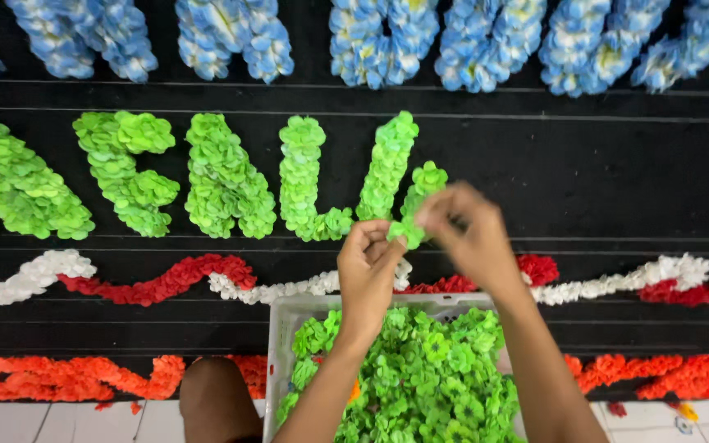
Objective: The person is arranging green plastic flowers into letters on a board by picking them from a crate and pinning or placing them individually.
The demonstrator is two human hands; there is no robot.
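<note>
Nearest the camera: one white plastic bin (282,328), heaped with loose green paper flowers (420,377); one bare knee (215,402) just left of it. Above the bin, two hands: left hand (367,275) with fingers (393,246) pinched together on one green flower (409,233); right hand (469,234) with fingers (430,215) closed on the same flower, at the foot of the unfinished sixth green letter (422,190). On the black board (601,180): five finished green flower letters (223,176), one row of blue-white letters (383,41) along the top, one red-and-white wavy garland (166,283), one orange band (75,377) below
</note>
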